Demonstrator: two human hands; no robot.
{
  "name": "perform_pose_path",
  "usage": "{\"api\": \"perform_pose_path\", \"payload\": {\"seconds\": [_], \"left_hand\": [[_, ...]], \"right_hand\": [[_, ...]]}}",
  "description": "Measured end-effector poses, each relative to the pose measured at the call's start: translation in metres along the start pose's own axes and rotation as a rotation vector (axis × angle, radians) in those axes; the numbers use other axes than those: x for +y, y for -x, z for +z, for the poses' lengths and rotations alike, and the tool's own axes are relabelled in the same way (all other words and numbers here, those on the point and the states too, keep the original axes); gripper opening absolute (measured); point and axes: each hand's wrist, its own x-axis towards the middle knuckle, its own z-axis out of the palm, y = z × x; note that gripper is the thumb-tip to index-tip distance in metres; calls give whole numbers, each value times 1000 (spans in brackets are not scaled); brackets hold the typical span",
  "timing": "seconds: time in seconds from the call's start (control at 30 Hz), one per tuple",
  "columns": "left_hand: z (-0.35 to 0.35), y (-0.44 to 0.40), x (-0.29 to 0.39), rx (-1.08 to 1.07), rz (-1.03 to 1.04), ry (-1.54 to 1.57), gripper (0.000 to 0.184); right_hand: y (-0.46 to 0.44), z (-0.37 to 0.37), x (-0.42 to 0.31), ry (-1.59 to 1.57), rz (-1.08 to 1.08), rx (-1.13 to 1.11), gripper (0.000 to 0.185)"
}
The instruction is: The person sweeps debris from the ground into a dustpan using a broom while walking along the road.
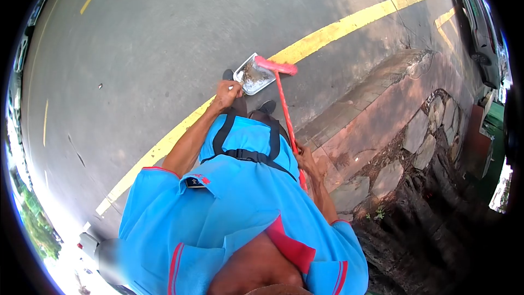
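My left hand (227,94) is closed around the handle of a pale metal dustpan (267,83), held just in front of my feet. Brown debris (252,74) lies inside the pan. In my right hand (308,163), the fingers are wrapped round the red shaft of a broom (285,104), beside my hip. The red broom head (277,66) is at the far right edge of the pan, overlapping it in view. Part of the shaft's lower length passes behind my forearm.
A yellow line (338,31) crosses the grey pavement (164,38) under me. At my right runs a stone kerb (376,84) with flat stones (387,179) and thick roots (426,207) behind it. A dark car (483,35) is parked at far right.
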Motion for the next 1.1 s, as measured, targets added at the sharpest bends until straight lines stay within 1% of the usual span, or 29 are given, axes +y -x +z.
{"api": "perform_pose_path", "payload": {"seconds": [0.03, 0.1, 0.13, 0.2, 0.27, 0.3, 0.37, 0.43, 0.53, 0.57, 0.6, 0.67, 0.73, 0.8, 0.87, 0.9, 0.97, 1.0, 1.1], "left_hand": [[1, 2, 9, 5, 17, -5, 38], [0, 0, 15, -3, 1, -14, 36], [-3, -2, 16, -22, -14, -25, 33], [-3, -7, 5, 2, 3, 15, 32], [-8, -13, -4, 33, -26, 163, 33], [-12, -17, 2, 36, -18, 166, 33], [-23, -22, 10, 119, -47, 314, 38], [-35, -30, 9, 165, -34, 345, 38], [-57, -45, 8, 224, -50, 329, 36], [-63, -49, 8, 266, -26, 334, 36], [-70, -53, 8, 308, -1, 340, 36], [-84, -60, 3, 345, -3, 370, 33], [-102, -71, 1, 361, -6, 262, 31], [-113, -84, 1, 413, 22, 269, 31], [-127, -89, -1, 395, -14, 257, 32], [-132, -91, 3, 399, -2, 258, 32], [-145, -95, 12, 403, -62, 263, 33], [-150, -97, 13, 406, -55, 262, 33], [-158, -102, 8, 387, -54, 258, 34]], "right_hand": [[10, 2, -7, 9, -6, -7, 61], [26, 5, -24, -376, 21, -12, 59], [29, 3, -24, -371, 11, -16, 59], [32, -7, -27, -178, 76, -77, 59], [26, -2, -35, -192, 77, -56, 59], [18, -2, -38, -187, 61, -53, 59], [0, -1, -45, -171, 42, -56, 59], [-24, -1, -62, -4, -44, -41, 59], [-64, -8, -102, 109, -28, -105, 61], [-74, -8, -119, 24, 25, -100, 61], [-85, -10, -138, 32, 20, -104, 61], [-105, -15, -168, -69, 30, -115, 62], [-134, -15, -191, -68, 6, -80, 63], [-163, -17, -217, -26, -47, -34, 61], [-201, -15, -235, -27, -57, -24, 62], [-219, -13, -241, -33, -44, -17, 63], [-246, -2, -254, -29, -71, 12, 64], [-261, 4, -258, -27, -84, 39, 65], [-280, 19, -247, 10, -126, -4, 65]]}}
